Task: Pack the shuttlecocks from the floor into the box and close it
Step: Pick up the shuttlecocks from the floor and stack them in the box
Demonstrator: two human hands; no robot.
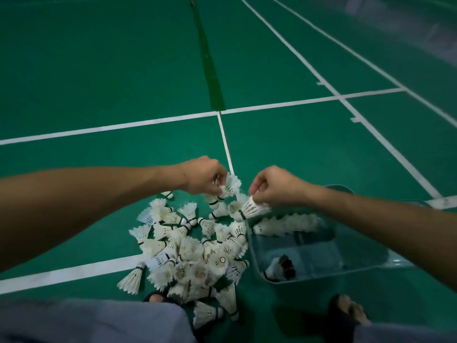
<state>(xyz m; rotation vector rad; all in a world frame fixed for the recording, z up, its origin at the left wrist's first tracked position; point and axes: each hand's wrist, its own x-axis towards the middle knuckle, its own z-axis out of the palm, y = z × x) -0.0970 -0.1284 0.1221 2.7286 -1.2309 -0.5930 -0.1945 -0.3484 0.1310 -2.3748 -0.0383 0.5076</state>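
A heap of white feather shuttlecocks (195,256) lies on the green court floor in front of my knees. My left hand (201,177) pinches a shuttlecock (231,185) just above the far edge of the heap. My right hand (277,186) grips a short nested stack of shuttlecocks (249,209) beside the near-left corner of a clear plastic box (346,268). Inside the box lies a long stacked row of shuttlecocks (286,225) along the far wall, and a darker shuttlecock (282,267) rests near its front.
White court lines (148,122) cross the green floor beyond the heap. My feet in dark sandals (346,310) are planted at the bottom, one touching the heap's near edge. The box's lid (341,188) shows behind my right forearm.
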